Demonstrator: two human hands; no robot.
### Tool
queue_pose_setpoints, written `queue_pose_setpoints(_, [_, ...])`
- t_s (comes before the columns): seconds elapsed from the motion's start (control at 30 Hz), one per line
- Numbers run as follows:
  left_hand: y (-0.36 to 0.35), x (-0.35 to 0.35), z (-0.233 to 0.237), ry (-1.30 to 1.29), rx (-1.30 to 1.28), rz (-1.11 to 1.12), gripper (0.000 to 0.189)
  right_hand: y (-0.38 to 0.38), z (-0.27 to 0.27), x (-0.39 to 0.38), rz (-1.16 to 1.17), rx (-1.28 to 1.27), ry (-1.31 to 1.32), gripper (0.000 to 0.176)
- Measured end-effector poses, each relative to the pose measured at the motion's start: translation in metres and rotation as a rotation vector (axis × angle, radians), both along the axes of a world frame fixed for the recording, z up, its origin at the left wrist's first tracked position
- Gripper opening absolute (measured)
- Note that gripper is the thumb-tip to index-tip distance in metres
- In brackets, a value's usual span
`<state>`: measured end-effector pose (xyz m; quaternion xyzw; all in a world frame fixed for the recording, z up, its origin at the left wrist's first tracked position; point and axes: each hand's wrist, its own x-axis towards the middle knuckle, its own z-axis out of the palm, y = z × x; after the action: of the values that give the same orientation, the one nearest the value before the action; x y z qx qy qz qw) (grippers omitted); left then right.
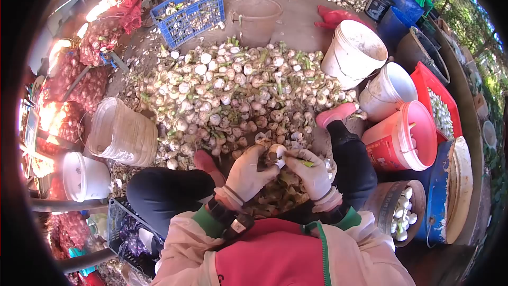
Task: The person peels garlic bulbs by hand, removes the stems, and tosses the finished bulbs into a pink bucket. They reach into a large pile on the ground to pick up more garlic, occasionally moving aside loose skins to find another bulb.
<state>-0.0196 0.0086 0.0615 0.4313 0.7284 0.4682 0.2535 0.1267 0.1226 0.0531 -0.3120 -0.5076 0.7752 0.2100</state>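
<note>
My left hand (248, 173), in a pale glove, has its thumb and fingers closed around a garlic bulb (276, 153) with brownish outer skin. From the other side my right hand (308, 173), gloved too, pinches at the same bulb, its fingertips right at the skin. A small green and yellow piece (307, 163) shows by the right fingers; what it belongs to is hidden. Dry peelings (280, 193) lie below both hands, between my legs. Just beyond them spreads a wide heap of unpeeled garlic bulbs (233, 90), some with green stems.
A worn white bucket (124, 135) stands at left, and a blue crate (188, 13) lies behind the heap. On the right are white buckets (352, 55), a red bucket (389, 140) and a brown pot (381, 201) holding peeled white bulbs. Red net sacks (79, 82) line the left side.
</note>
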Motion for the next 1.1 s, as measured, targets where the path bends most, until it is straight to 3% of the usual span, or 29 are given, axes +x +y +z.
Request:
queue_pose_setpoints(0.03, [0.001, 0.005, 0.002, -0.002, 0.002, -0.004, 0.054, 0.000, 0.003, 0.000, -0.046, -0.009, -0.007, 0.019])
queue_pose_setpoints(0.1, [0.002, 0.011, 0.005, 0.037, 0.024, 0.080, 0.035, -0.005, 0.000, -0.001, -0.072, 0.015, -0.026, 0.017])
queue_pose_setpoints(0.17, [0.002, 0.004, -0.007, -0.027, 0.037, 0.127, 0.026, -0.011, -0.009, -0.002, -0.086, 0.542, -0.029, 0.017])
queue_pose_setpoints(0.2, [-0.001, 0.000, -0.012, -0.093, 0.050, 0.179, 0.017, -0.015, -0.009, 0.001, -0.080, 0.539, -0.037, 0.017])
queue_pose_setpoints(0.23, [-0.006, -0.009, -0.012, -0.482, 0.020, 0.191, 0.009, -0.018, -0.004, 0.001, -0.035, 0.590, -0.049, 0.017])
queue_pose_setpoints(0.3, [-0.020, -0.014, -0.003, -0.054, 0.035, 0.175, 0.013, -0.020, 0.004, -0.009, 0.021, 0.665, -0.038, 0.018])
queue_pose_setpoints(0.37, [-0.032, -0.003, 0.009, -0.309, 0.211, 0.192, 0.015, -0.024, 0.009, -0.019, -0.122, 0.257, -0.039, 0.017])
queue_pose_setpoints(0.4, [-0.039, 0.000, 0.012, -0.248, 0.198, 0.149, 0.022, -0.028, 0.013, -0.024, -0.121, 0.221, -0.052, 0.017])
queue_pose_setpoints(0.43, [-0.044, -0.002, 0.006, 0.059, 0.213, 0.173, 0.026, -0.033, 0.014, -0.029, -0.109, 0.224, -0.049, 0.017])
queue_pose_setpoints(0.5, [-0.056, -0.012, -0.002, 0.362, 0.209, 0.162, 0.023, -0.045, 0.015, -0.038, -0.047, 0.124, -0.047, 0.016])
queue_pose_setpoints(0.53, [-0.059, -0.015, -0.005, 0.360, 0.206, 0.169, 0.023, -0.048, 0.017, -0.041, -0.014, 0.264, -0.044, 0.017])
queue_pose_setpoints(0.63, [-0.064, -0.022, -0.009, 0.412, 0.169, 0.158, 0.016, -0.039, 0.010, -0.041, 0.077, 0.347, -0.047, 0.020])
queue_pose_setpoints(0.67, [-0.061, -0.029, -0.005, 0.352, 0.125, 0.265, 0.012, -0.033, 0.011, -0.037, 0.071, 0.350, -0.048, 0.020])
queue_pose_setpoints(0.7, [-0.056, -0.040, 0.003, 0.292, 0.085, 0.368, 0.010, -0.026, 0.013, -0.033, 0.137, 0.597, 0.013, 0.021])
queue_pose_setpoints(0.73, [-0.052, -0.057, 0.017, -0.132, 0.132, 0.495, 0.012, -0.023, 0.014, -0.030, 0.201, 0.842, 0.069, 0.023])
queue_pose_setpoints(0.77, [-0.047, -0.074, 0.005, -0.364, 0.291, 0.639, 0.021, -0.023, 0.015, -0.026, 0.192, 0.849, 0.066, 0.023])
queue_pose_setpoints(0.83, [-0.050, -0.082, -0.002, 0.026, -0.339, 0.392, 0.024, -0.022, 0.017, -0.019, 0.109, 0.478, 0.011, 0.024])
queue_pose_setpoints(0.87, [-0.064, -0.098, -0.090, 0.859, -0.134, -0.124, 0.027, -0.022, 0.023, -0.018, 0.078, 0.420, -0.063, 0.022])
queue_pose_setpoints(0.9, [-0.059, -0.075, -0.073, 0.404, -0.159, -0.031, 0.023, -0.022, 0.019, -0.017, 0.059, 0.420, -0.066, 0.022])
queue_pose_setpoints(0.97, [-0.044, -0.052, -0.033, -0.619, 0.051, 0.079, 0.019, -0.014, 0.003, -0.010, 0.140, 0.266, 0.045, 0.020])
queue_pose_setpoints(1.03, [-0.034, -0.041, -0.038, -0.578, -0.090, -0.080, 0.025, -0.009, -0.016, -0.003, 0.223, 0.380, -0.112, 0.022])
queue_pose_setpoints(1.1, [-0.025, -0.025, -0.032, -1.158, -0.050, -0.194, 0.023, 0.011, -0.068, 0.016, 0.239, 1.141, -0.010, 0.025])
